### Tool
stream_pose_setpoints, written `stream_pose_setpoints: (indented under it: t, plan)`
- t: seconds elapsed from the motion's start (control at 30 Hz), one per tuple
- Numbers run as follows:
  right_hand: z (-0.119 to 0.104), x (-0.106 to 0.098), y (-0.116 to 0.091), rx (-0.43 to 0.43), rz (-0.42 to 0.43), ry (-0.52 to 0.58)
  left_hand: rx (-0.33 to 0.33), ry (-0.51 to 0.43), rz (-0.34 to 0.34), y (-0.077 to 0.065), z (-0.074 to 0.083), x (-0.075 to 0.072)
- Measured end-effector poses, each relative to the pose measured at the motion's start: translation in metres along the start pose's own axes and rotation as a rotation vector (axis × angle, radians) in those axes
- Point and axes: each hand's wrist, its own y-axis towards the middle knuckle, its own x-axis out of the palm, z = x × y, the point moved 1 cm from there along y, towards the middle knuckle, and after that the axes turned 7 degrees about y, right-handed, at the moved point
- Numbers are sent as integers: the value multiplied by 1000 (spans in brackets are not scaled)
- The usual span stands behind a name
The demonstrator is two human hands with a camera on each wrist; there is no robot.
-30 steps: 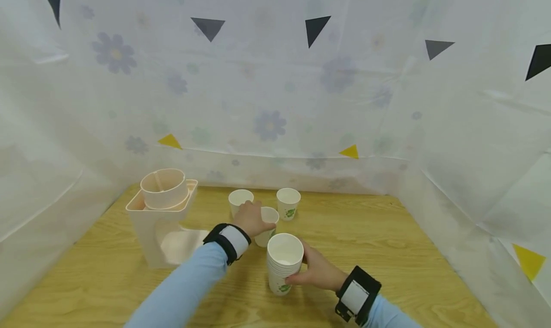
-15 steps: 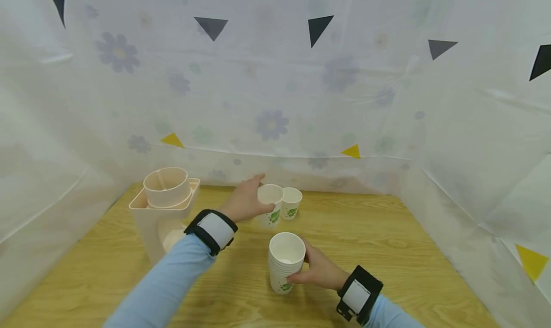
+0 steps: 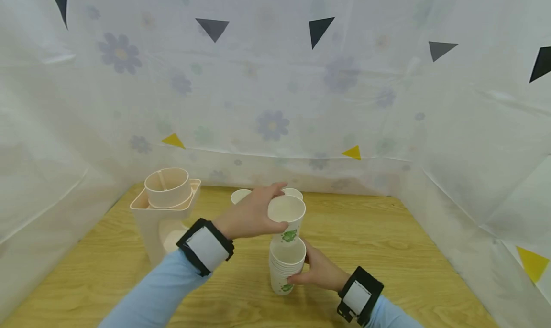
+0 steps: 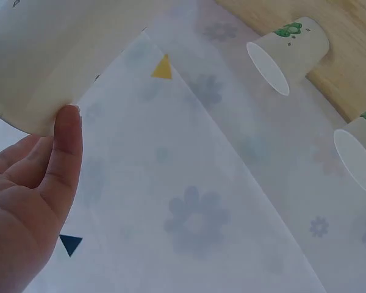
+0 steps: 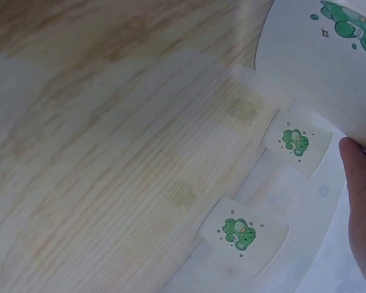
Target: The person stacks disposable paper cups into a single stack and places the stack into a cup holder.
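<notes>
My left hand [image 3: 251, 213] holds a single white paper cup [image 3: 291, 227] by its rim, thumb on the near side. This cup hangs upright just above a stack of nested paper cups [image 3: 281, 273], its base overlapping the stack's mouth; whether they touch I cannot tell. My right hand [image 3: 320, 271] grips the stack from the right on the table. In the left wrist view, the held cup [image 4: 55, 55] fills the upper left above my fingers [image 4: 67, 137]. The right wrist view has the stack [image 5: 317, 61] at the upper right, its green print partly cut off.
Two more paper cups stand behind, one at the back left [image 3: 240, 195] and one at the back right [image 3: 293, 192], both partly hidden by my left hand and its cup. A cream plastic holder [image 3: 165, 213] with a round top stands left on the wooden table [image 3: 370, 237].
My left hand has lifted the middle cup off the table, raised it, then brought it right and towards me over the stack. My right hand has stayed on the stack.
</notes>
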Motion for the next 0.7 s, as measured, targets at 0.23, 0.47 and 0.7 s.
stream_pose_setpoints:
  t: [0.23, 0.47, 0.7]
  plan:
    - [0, 1, -1, -13, -12, -5, 83, 58, -65, -6, 4, 16]
    - [1, 1, 0, 2, -11, -7, 46, 78, -94, -9, 2, 19]
    - [1, 0, -1, -9, -17, 14, 79, 62, -120, -9, -2, 24]
